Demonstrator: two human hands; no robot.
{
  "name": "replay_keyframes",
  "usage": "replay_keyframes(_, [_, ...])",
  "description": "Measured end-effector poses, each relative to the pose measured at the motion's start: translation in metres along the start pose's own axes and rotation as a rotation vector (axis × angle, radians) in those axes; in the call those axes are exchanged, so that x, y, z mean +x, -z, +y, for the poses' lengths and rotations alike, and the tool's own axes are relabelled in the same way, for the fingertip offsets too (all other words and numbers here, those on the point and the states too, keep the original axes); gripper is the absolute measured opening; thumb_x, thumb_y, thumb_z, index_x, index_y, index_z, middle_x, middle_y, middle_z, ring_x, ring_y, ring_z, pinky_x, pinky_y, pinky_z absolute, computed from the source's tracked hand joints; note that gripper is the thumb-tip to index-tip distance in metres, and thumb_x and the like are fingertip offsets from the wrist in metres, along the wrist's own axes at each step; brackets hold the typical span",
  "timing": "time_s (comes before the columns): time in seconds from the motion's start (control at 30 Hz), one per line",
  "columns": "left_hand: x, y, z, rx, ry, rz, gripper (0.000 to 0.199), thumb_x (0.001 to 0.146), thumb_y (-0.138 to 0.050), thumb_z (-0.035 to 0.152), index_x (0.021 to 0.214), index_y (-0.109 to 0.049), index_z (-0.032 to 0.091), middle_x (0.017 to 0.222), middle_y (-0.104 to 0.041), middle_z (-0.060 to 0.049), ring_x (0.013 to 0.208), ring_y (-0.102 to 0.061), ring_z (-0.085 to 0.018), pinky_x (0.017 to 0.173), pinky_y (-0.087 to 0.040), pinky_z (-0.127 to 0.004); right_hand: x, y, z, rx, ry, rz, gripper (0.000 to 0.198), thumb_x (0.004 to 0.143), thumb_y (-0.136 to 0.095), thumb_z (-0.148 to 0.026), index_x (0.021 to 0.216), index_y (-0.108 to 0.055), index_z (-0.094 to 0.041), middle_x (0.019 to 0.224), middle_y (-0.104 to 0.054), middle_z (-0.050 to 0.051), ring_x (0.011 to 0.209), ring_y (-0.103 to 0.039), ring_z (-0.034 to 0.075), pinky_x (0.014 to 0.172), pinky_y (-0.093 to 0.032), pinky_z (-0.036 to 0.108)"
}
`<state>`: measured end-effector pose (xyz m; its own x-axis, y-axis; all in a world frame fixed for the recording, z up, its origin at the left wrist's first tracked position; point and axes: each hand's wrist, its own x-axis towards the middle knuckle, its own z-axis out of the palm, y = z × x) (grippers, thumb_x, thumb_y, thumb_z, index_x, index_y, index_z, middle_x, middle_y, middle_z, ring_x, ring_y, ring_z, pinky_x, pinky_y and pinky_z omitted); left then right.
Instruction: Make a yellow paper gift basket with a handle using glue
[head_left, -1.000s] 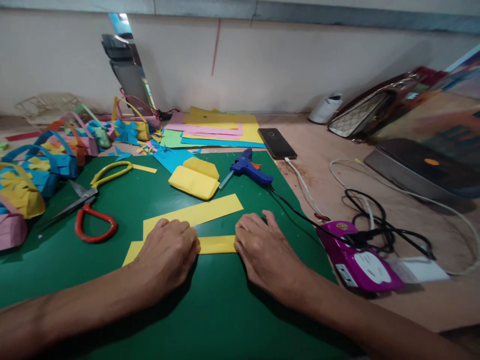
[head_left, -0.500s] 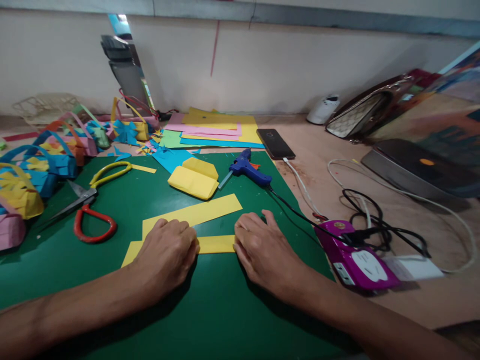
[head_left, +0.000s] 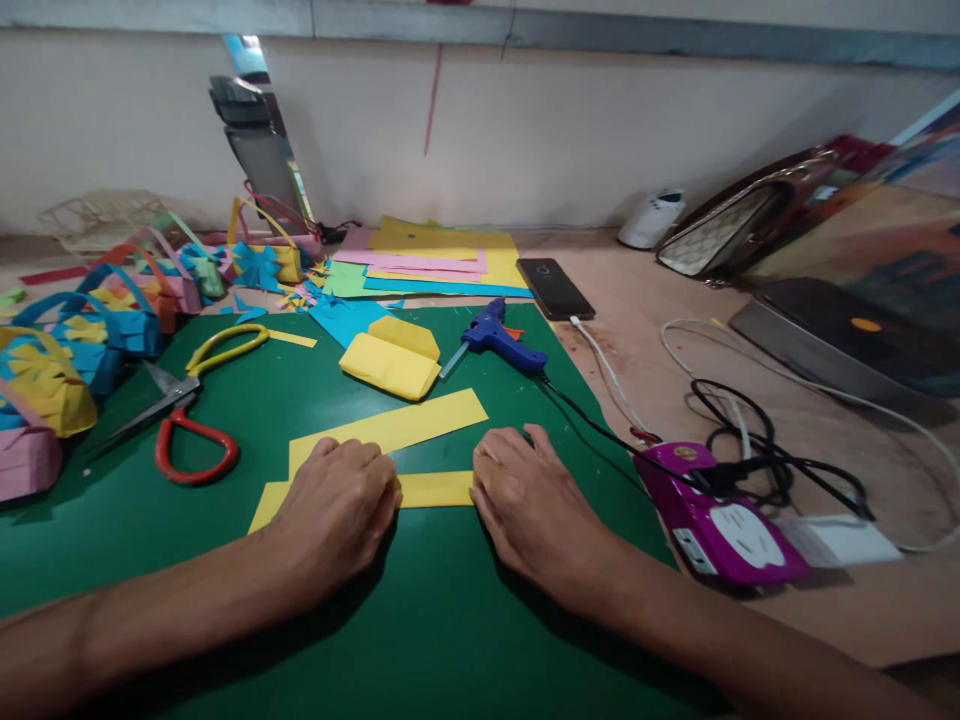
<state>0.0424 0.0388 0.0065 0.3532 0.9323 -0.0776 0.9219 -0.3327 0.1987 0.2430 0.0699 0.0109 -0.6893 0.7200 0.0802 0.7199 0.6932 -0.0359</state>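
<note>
A yellow paper strip (head_left: 436, 489) lies across the green mat (head_left: 442, 620), with a hand closed on it at either side. My left hand (head_left: 341, 505) grips it left of the middle, and its loose end sticks out beyond the wrist. My right hand (head_left: 529, 500) pinches the right end; the fingertips are hidden beneath the knuckles. Just behind the hands rests a second yellow strip (head_left: 420, 420), flat and slanted. Farther back sit a folded yellow paper piece (head_left: 390, 365) and a blue glue gun (head_left: 499, 335).
Scissors (head_left: 195, 450) lie open at the left, near several small paper baskets (head_left: 97, 355). Coloured paper sheets (head_left: 442, 240) are stacked at the back beside a phone (head_left: 555, 288). To the right are a purple power strip (head_left: 720, 520) and tangled black cables (head_left: 795, 470).
The view has shifted slightly, so everything appears a little farther right. Both hands keep their hold on the strip, with no clear movement along it.
</note>
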Motion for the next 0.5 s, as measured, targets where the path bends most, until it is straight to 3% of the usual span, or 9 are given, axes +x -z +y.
replay_keyframes(0.4, [0.0001, 0.0016, 0.002, 0.027, 0.008, -0.023, 0.03, 0.088, -0.03, 0.02, 0.072, -0.055, 0.016, 0.073, -0.059, -0.006, 0.069, -0.053, -0.021, 0.062, -0.029, -0.035, 0.0012, 0.0014, -0.0018, -0.049, -0.025, -0.043, 0.017, 0.083, -0.043, -0.01, 0.078, -0.058, -0.015, 0.082, -0.058, 0.007, 0.081, -0.048, 0.022, 0.082, -0.031, 0.044])
replay_keyframes(0.5, [-0.0005, 0.0021, 0.0022, 0.045, 0.011, -0.013, 0.028, 0.087, -0.031, 0.019, 0.072, -0.055, 0.016, 0.073, -0.06, -0.006, 0.069, -0.053, -0.021, 0.063, -0.028, -0.034, -0.0005, 0.0047, -0.0054, -0.109, 0.033, -0.003, 0.019, 0.085, -0.043, -0.01, 0.089, -0.059, -0.019, 0.085, -0.058, 0.006, 0.084, -0.049, 0.023, 0.086, -0.026, 0.051])
